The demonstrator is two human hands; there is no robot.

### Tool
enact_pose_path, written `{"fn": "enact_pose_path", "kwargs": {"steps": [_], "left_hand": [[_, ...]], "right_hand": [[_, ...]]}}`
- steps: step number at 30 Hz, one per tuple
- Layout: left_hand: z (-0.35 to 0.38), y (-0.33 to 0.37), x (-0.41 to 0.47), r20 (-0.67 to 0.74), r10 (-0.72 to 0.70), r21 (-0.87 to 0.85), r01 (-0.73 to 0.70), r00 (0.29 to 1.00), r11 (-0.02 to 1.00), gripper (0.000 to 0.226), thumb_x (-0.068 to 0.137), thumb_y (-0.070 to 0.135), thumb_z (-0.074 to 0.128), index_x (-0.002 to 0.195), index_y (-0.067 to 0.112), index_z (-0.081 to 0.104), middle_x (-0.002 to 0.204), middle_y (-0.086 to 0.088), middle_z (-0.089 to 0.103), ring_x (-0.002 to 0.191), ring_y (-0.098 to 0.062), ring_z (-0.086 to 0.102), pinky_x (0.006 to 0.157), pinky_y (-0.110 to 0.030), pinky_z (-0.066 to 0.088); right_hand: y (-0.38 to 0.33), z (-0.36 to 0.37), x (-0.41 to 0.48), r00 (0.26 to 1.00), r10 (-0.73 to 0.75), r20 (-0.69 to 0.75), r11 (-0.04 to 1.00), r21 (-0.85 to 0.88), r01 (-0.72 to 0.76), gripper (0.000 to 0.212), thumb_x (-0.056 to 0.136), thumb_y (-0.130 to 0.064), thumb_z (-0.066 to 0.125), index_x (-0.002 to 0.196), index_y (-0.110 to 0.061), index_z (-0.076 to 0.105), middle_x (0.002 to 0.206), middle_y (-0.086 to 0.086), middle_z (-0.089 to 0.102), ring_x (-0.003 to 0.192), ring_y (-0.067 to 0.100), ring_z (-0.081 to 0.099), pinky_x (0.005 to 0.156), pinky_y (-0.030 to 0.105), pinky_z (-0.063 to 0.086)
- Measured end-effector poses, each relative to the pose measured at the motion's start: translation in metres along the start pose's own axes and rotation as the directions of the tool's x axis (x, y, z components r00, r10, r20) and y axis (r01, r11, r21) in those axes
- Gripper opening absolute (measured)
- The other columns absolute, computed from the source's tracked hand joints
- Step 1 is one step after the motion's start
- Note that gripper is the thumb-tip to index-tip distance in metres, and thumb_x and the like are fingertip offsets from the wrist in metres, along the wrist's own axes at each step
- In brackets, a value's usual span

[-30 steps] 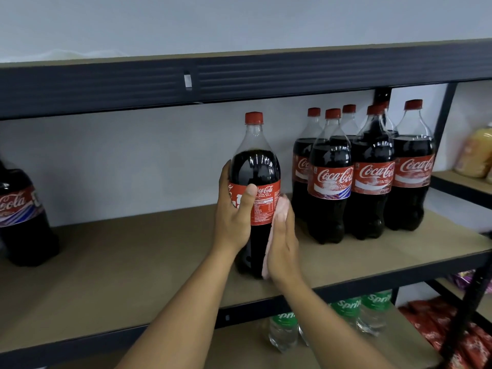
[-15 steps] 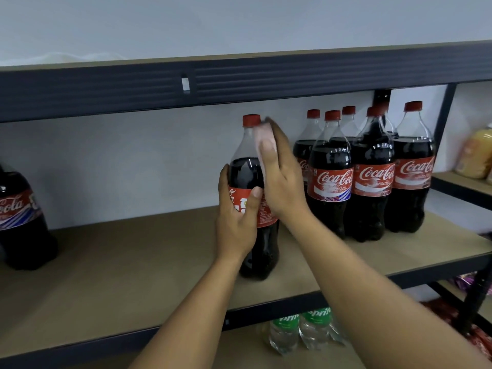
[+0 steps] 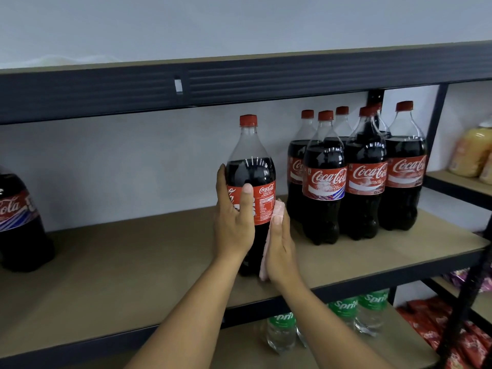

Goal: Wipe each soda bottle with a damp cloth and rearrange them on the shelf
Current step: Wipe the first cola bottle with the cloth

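Left hand [image 3: 234, 225] grips cola bottle [image 3: 251, 182] near shelf [image 3: 133, 262] front edge; right hand [image 3: 281, 249] flat, pressing pink cloth [image 3: 277, 211] on it. Risk: hard sideways wipe tips bottle off edge.

Yellow packs [image 3: 471, 153] (far right), red packets [image 3: 423, 318] below, white wall [image 3: 239, 22]

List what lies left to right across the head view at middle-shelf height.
A lone cola bottle at the left edge → left hand → held bottle → right hand pressing the pink cloth → group of cola bottles → yellow packs on the neighbouring shelf.
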State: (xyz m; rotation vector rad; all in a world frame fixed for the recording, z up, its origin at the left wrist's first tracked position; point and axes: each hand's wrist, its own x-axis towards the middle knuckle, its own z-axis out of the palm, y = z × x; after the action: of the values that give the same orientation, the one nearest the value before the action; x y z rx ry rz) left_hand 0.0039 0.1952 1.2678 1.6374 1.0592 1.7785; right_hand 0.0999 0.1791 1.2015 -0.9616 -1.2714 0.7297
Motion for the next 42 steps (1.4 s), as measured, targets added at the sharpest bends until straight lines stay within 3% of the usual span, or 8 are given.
{"fn": "enact_pose_path", "kwargs": {"steps": [4, 8, 18, 24, 29, 33, 36, 42], "left_hand": [[-0.009, 0.006, 0.004, 0.078, -0.037, -0.065, 0.042, 0.996, 0.997, 0.08, 0.09, 0.062, 0.055, 0.158, 0.052, 0.014, 0.137, 0.032, 0.042, 0.115, 0.006, 0.06, 0.079, -0.012, 0.055], [-0.019, 0.005, 0.013, 0.112, -0.028, -0.039, 0.033, 0.993, 0.999, 0.092, 0.081, 0.069, 0.068, 0.159, 0.048, 0.024, 0.143, 0.017, 0.052, 0.122, -0.011, 0.064, 0.089, -0.026, 0.061], [-0.028, 0.001, 0.019, 0.225, -0.038, -0.146, 0.072, 0.974, 0.987, 0.07, 0.094, 0.044, 0.055, 0.158, 0.032, 0.03, 0.145, 0.002, 0.054, 0.121, -0.011, 0.066, 0.085, -0.024, 0.058], [-0.03, 0.003, 0.017, 0.197, -0.03, -0.122, 0.055, 0.98, 0.991, 0.076, 0.09, 0.045, 0.06, 0.153, 0.05, 0.02, 0.143, 0.016, 0.048, 0.116, -0.001, 0.066, 0.083, -0.023, 0.059], [-0.029, 0.004, 0.013, 0.147, 0.013, -0.094, 0.001, 0.989, 0.996, 0.094, 0.084, 0.061, 0.069, 0.161, 0.04, 0.02, 0.147, 0.012, 0.049, 0.119, -0.006, 0.066, 0.085, -0.025, 0.06], [-0.025, 0.007, 0.009, 0.103, 0.052, -0.093, -0.042, 0.993, 0.995, 0.108, 0.073, 0.084, 0.067, 0.159, 0.031, 0.031, 0.144, 0.006, 0.057, 0.12, -0.008, 0.066, 0.087, -0.022, 0.058], [-0.025, 0.008, 0.009, 0.102, 0.075, -0.079, -0.067, 0.992, 0.995, 0.095, 0.083, 0.071, 0.063, 0.159, 0.023, 0.032, 0.14, 0.009, 0.059, 0.119, -0.002, 0.065, 0.089, -0.016, 0.054], [-0.025, -0.004, 0.013, 0.11, -0.046, -0.227, 0.07, 0.993, 0.971, 0.077, 0.092, 0.061, 0.053, 0.159, 0.027, 0.036, 0.146, -0.007, 0.059, 0.125, -0.026, 0.066, 0.099, -0.043, 0.058]], "right_hand": [[0.002, 0.001, -0.001, 1.0, -0.016, 0.006, 1.0, -0.013, 0.016, 0.062, 0.105, -0.068, 0.025, 0.163, -0.047, 0.022, 0.157, -0.024, 0.044, 0.145, -0.006, 0.04, 0.123, 0.035, 0.035], [-0.002, 0.001, -0.001, 0.999, -0.025, 0.024, 0.999, -0.026, 0.026, 0.062, 0.106, -0.068, 0.025, 0.163, -0.049, 0.017, 0.16, -0.025, 0.039, 0.146, -0.008, 0.036, 0.122, 0.032, 0.033], [-0.005, 0.0, -0.002, 0.999, -0.003, 0.046, 0.999, -0.038, 0.005, 0.072, 0.098, -0.076, 0.025, 0.164, -0.05, 0.013, 0.156, -0.03, 0.037, 0.135, -0.025, 0.034, 0.106, 0.011, 0.029], [-0.005, 0.002, -0.004, 0.998, -0.049, 0.031, 0.999, -0.007, 0.049, 0.07, 0.103, -0.07, 0.032, 0.165, -0.041, 0.019, 0.158, -0.019, 0.043, 0.143, -0.005, 0.043, 0.118, 0.03, 0.038], [-0.003, 0.006, -0.003, 0.992, -0.124, 0.025, 0.992, 0.017, 0.123, 0.077, 0.101, -0.074, 0.039, 0.166, -0.039, 0.018, 0.166, -0.011, 0.037, 0.153, 0.011, 0.037, 0.124, 0.051, 0.035], [-0.016, 0.007, 0.007, 0.986, -0.163, 0.029, 0.986, 0.036, 0.162, 0.076, 0.102, -0.072, 0.041, 0.166, -0.04, 0.017, 0.17, -0.009, 0.031, 0.155, 0.011, 0.032, 0.125, 0.052, 0.033], [-0.058, 0.004, 0.031, 0.97, -0.241, 0.042, 0.97, -0.033, 0.242, 0.07, 0.105, -0.064, 0.037, 0.166, -0.039, 0.015, 0.173, -0.01, 0.023, 0.157, 0.005, 0.025, 0.128, 0.045, 0.029], [-0.138, 0.009, 0.089, 0.864, -0.488, 0.127, 0.851, -0.153, 0.503, 0.065, 0.108, -0.05, 0.039, 0.165, -0.022, 0.027, 0.168, 0.002, 0.034, 0.153, 0.011, 0.031, 0.126, 0.043, 0.033]]}}
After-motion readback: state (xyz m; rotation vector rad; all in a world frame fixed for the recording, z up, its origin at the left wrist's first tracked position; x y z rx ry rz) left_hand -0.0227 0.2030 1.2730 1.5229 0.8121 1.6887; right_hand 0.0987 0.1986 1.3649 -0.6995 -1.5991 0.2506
